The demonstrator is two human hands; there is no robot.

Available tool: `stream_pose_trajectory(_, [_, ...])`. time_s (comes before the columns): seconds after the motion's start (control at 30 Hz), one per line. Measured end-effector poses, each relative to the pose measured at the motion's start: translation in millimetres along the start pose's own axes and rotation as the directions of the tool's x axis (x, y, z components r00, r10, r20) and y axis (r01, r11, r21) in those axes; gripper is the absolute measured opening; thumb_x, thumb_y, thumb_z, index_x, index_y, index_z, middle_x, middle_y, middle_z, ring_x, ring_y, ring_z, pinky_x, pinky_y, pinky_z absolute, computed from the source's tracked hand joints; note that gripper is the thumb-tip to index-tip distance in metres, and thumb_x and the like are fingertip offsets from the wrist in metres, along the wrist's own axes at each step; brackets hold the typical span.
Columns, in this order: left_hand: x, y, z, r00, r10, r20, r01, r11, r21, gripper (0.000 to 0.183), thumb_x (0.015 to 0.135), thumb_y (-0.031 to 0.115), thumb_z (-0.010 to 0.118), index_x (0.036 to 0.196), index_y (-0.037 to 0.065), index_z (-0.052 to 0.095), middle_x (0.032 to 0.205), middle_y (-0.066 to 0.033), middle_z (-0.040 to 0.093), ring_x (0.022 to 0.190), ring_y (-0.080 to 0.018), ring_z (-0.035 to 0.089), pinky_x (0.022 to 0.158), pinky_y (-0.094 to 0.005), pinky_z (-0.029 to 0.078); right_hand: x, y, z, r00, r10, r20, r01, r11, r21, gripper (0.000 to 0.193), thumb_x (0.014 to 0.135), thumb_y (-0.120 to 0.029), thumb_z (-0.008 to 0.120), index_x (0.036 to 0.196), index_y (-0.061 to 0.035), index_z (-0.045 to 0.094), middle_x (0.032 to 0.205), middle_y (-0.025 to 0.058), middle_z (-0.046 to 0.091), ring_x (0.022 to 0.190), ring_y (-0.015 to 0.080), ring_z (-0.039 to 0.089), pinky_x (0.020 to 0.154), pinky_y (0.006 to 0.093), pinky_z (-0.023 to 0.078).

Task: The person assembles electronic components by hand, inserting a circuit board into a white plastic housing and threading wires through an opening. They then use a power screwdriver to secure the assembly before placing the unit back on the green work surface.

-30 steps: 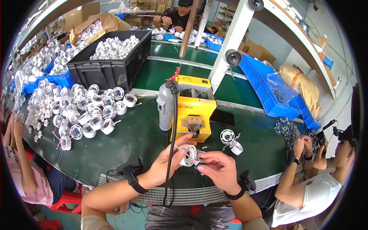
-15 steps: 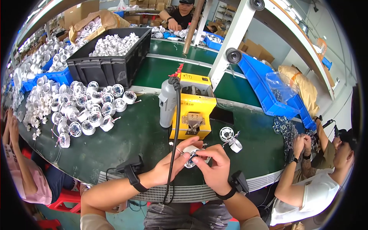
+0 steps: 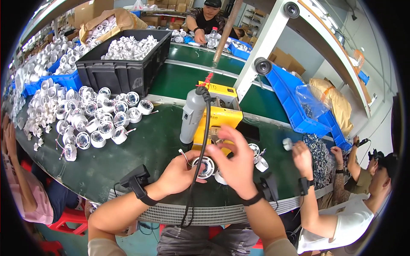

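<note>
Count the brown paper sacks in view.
2: one sack at upper left, behind the black crate; another sack at right, beside the blue bin. Others may be hidden in the clutter.

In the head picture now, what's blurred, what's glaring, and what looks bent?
In the head view, the right hand looks slightly soft, perhaps from motion; there too, a white part by a co-worker's hand looks smeared; upper-left lamps glare white in it; that view's fisheye also curves the overhead shelf and leaves black corners.
</note>
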State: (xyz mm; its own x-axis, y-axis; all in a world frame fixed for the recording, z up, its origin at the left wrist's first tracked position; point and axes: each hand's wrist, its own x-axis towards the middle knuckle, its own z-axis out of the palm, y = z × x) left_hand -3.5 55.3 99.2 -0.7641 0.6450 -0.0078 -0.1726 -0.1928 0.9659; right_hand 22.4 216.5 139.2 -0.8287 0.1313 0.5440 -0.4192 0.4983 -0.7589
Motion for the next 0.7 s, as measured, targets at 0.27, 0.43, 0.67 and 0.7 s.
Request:
stream_pose_trajectory(0.27, [10, -28, -12, 0.98, -0.193, -0.04, 0.194, 0.981, 0.014, 0.036, 0.097, 0.008, 0.048, 0.132, -0.002, 0.042, 0.121, -0.0118, 0.057, 0.106, -0.0231, 0.062, 0.081, -0.0375, 0.06, 31, -1, 65, 0.976, -0.202, -0.082, 0.207, 0.977, 0.053, 0.06, 0.087, -0.024, 0.065, 0.131, 0.0049, 0.037, 0.093, 0.0124, 0.062, 0.086, 0.0223, 0.065, 0.079, 0.0331, 0.051])
stream_pose_trajectory(0.43, [12, -33, -5, 0.976, -0.2, -0.092, 0.197, 0.98, -0.04, 0.034, 0.097, 0.008, 0.047, 0.129, -0.005, 0.045, 0.108, -0.0102, 0.058, 0.09, -0.0177, 0.064, 0.08, -0.0328, 0.06, 44, -11, 25, 0.922, -0.028, -0.386, 0.251, 0.803, 0.541, 0.056, 0.097, -0.038, 0.043, 0.137, -0.0018, 0.028, 0.073, 0.0086, 0.051, 0.054, 0.0178, 0.053, 0.05, 0.0294, 0.046])
stream_pose_trajectory(0.67, [10, -23, -5, 0.966, -0.228, -0.122, 0.23, 0.973, -0.001, 0.035, 0.098, 0.008, 0.046, 0.129, -0.009, 0.044, 0.11, -0.0125, 0.058, 0.091, -0.0189, 0.065, 0.078, -0.0333, 0.061, 56, 11, 23, 0.908, -0.008, -0.42, 0.193, 0.896, 0.401, 0.044, 0.1, -0.033, 0.041, 0.131, -0.002, 0.033, 0.064, 0.0058, 0.045, 0.045, 0.0149, 0.046, 0.042, 0.0294, 0.041])
stream_pose_trajectory(0.7, [10, -25, -5, 0.965, -0.232, -0.124, 0.233, 0.972, -0.002, 0.035, 0.098, 0.008, 0.046, 0.129, -0.009, 0.044, 0.11, -0.0125, 0.058, 0.091, -0.0189, 0.065, 0.078, -0.0333, 0.061, 56, 11, 23, 0.9, -0.021, -0.436, 0.205, 0.903, 0.378, 0.044, 0.1, -0.033, 0.041, 0.13, -0.0016, 0.034, 0.064, 0.0054, 0.045, 0.044, 0.0147, 0.045, 0.041, 0.029, 0.041])
